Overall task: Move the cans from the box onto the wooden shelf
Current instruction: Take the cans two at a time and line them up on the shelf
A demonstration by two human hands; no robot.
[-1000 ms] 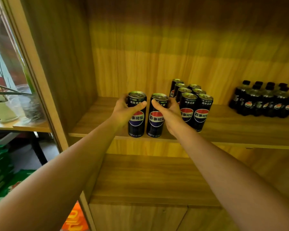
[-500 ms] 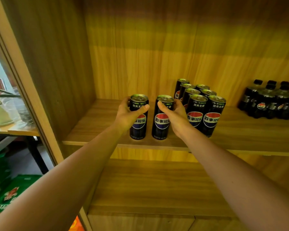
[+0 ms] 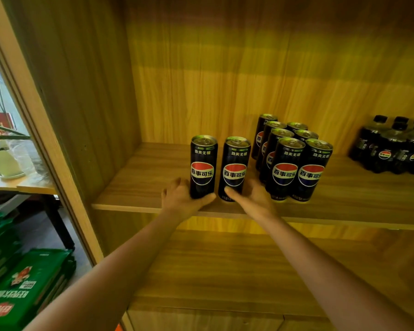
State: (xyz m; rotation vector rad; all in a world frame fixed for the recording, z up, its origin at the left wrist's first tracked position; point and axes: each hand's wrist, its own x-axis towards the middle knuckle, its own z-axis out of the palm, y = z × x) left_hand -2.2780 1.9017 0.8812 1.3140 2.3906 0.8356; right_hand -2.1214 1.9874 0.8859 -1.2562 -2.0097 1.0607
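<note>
- Two black cans stand upright near the wooden shelf (image 3: pixel 139 187) front edge: left can (image 3: pixel 203 166), right can (image 3: pixel 234 168), just left of the stocked cluster (image 3: pixel 294 161), extending its front row.
- Left hand (image 3: pixel 183 198) cups its can's base, fingers loosely curled, thumb in front.
- Right hand (image 3: pixel 253 198) wraps likewise; grip probably loosening, hard to tell.

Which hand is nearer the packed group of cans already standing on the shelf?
Right. The right hand sits at the base of the can just left of the can group, nearly touching it. The left hand is farther left, at the outer can.
</note>
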